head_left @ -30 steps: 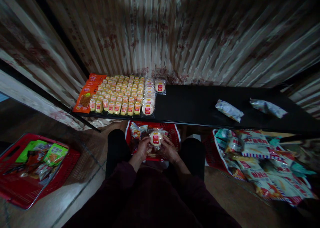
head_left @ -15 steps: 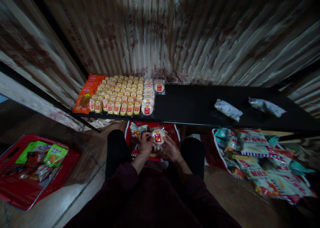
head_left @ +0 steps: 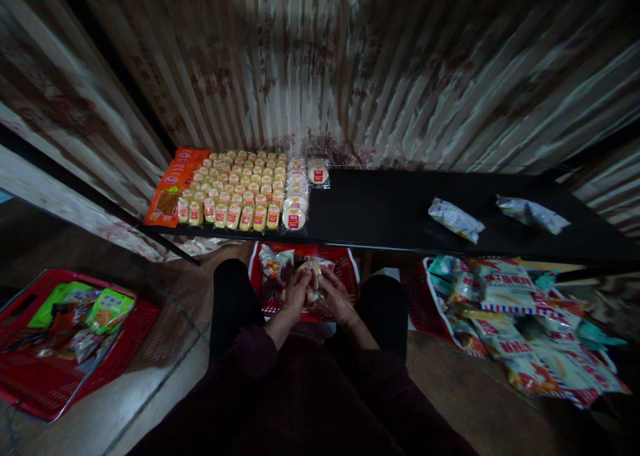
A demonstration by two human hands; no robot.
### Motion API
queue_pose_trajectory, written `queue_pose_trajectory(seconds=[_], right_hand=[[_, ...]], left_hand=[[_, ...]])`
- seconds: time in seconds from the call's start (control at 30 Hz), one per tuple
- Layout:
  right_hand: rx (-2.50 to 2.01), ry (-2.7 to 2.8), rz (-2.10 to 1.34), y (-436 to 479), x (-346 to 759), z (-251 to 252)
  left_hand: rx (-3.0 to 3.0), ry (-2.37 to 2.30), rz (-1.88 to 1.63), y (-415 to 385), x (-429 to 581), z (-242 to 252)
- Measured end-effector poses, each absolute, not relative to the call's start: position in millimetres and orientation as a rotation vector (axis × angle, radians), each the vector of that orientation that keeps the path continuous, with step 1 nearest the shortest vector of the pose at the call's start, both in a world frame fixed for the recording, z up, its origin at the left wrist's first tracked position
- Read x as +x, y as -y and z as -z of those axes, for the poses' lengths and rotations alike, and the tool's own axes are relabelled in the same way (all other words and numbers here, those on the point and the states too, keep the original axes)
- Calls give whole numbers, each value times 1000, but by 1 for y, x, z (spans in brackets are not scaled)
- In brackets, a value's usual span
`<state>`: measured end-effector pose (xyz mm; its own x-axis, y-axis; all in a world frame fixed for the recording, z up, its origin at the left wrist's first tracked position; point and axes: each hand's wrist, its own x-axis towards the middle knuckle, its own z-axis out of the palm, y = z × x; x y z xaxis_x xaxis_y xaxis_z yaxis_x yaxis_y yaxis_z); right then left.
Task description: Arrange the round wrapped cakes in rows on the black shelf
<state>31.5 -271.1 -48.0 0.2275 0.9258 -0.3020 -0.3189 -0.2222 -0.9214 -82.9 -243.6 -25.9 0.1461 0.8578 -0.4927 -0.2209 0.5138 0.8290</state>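
Between my two hands is a round packaged bun (head_left: 314, 271) in clear wrap, turned on edge so its label is hidden. My left hand (head_left: 296, 293) grips its left side, fingers closed. My right hand (head_left: 337, 296) closes on it from the right. Both hands are over a red basket (head_left: 354, 269) between my knees, which holds more wrapped snacks (head_left: 273, 263). On the black shelf (head_left: 370, 206) ahead, a column of round packaged buns (head_left: 295, 203) lies beside rows of small yellow wrapped cakes (head_left: 240, 193). One more round bun (head_left: 318, 173) starts another column at the back.
An orange packet (head_left: 173, 186) lies at the shelf's left end. Two pale packets (head_left: 456, 220) (head_left: 533, 214) rest on its right part. A red basket with green packets (head_left: 107, 309) stands on the floor at left; a basket heaped with snack bags (head_left: 505, 283) is at right.
The bun has been turned from label-up to on edge between my hands. My hands have come closer around it; the shelf items stay put.
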Motion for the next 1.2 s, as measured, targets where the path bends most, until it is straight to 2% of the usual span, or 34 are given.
queue_pose_trajectory(seconds=[0.4, 0.6, 0.93, 1.07, 1.2], right_hand=[[-1353, 846, -1199, 271, 27, 53], [-1384, 692, -1206, 271, 28, 50], [-1363, 640, -1264, 271, 28, 43], [-1436, 781, -1118, 271, 31, 40], [-1607, 1103, -787, 272, 35, 32]], left_hand=[[488, -1110, -887, 247, -84, 22], [244, -1119, -873, 239, -90, 31], [205, -1037, -889, 238, -93, 37], [194, -1004, -837, 238, -93, 31], [219, -985, -809, 240, -93, 25]])
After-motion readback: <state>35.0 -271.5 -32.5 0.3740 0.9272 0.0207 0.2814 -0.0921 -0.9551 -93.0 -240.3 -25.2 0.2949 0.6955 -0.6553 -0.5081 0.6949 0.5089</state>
